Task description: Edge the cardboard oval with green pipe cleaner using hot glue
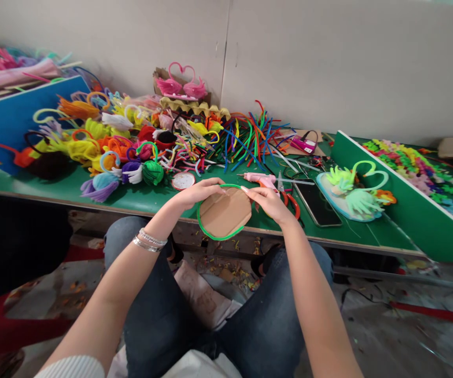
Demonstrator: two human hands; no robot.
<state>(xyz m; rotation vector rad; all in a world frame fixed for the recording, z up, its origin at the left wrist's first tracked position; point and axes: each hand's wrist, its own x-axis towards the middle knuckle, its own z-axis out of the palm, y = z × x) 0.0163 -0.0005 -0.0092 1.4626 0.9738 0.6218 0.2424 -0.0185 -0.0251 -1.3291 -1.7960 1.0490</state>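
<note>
A round brown cardboard disc (225, 212) is held upright over the front edge of the green table (139, 199). A green pipe cleaner (210, 235) runs around the disc's rim. My left hand (197, 193) grips the disc's upper left edge, fingers pressed along the green rim. My right hand (269, 202) pinches the upper right edge. Both hands are closed on the disc. My knees in blue jeans sit below.
A pink glue gun (260, 179), red-handled scissors (291, 202) and a black phone (317, 202) lie right of my hands. A small round tin (182, 181) sits behind. Piles of loose pipe cleaners (245, 139) and colourful swan figures (104, 152) fill the table's back; a finished green swan plaque (354, 194) lies right.
</note>
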